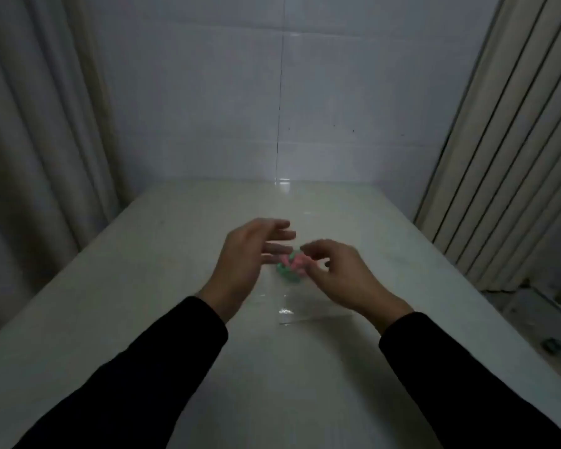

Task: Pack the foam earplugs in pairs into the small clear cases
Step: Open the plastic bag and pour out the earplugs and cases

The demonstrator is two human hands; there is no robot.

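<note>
A small heap of pink and green foam earplugs lies mid-table, on what I take for clear plastic, too faint to identify. My left hand hovers beside the heap, fingers straight and spread; my right hand, fingers loosely curled, reaches its edge, grip unclear. Pale table, black sleeves.

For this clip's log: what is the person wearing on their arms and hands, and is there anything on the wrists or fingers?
Both arms are in plain black long sleeves that end at the wrists, with no print or logo visible. The left hand and right hand are bare: no gloves. No watch, ring or bracelet shows, though the picture is dim and a little blurred.
</note>
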